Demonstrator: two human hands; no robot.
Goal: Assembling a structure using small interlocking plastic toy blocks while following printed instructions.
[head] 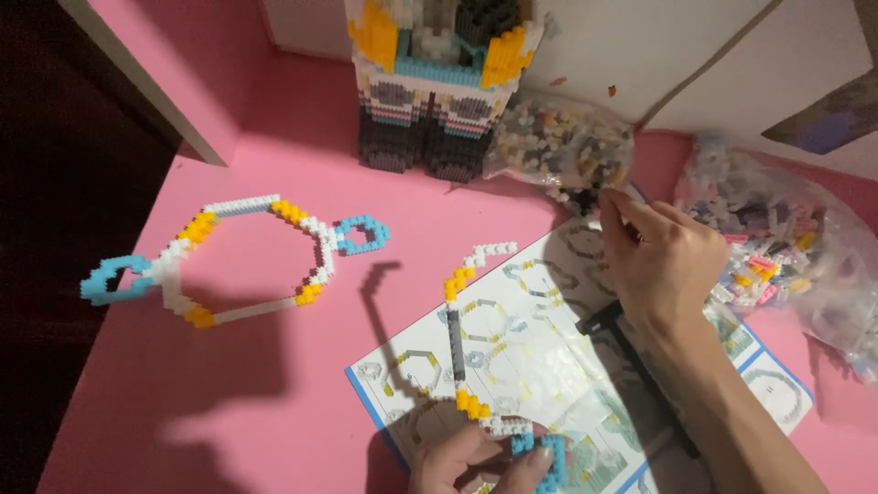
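Note:
My left hand (485, 462) at the bottom edge grips the lower end of a curved chain of small bricks (457, 343), white, yellow, grey and blue, which arcs up over an instruction sheet (540, 366). My right hand (654, 261) reaches to the back right, fingertips pinched at the edge of a clear bag of mixed small bricks (562, 142); whether a brick is between the fingers cannot be told. A finished ring of white and yellow bricks with two blue loops (247, 256) lies on the pink table (274, 384) to the left.
A tall built brick model (434, 82) in grey, white, yellow and blue stands at the back centre. A second clear bag of loose bricks (786, 247) lies at the right. A black tool (631, 352) rests on the sheet under my right forearm. The table's left edge drops into dark.

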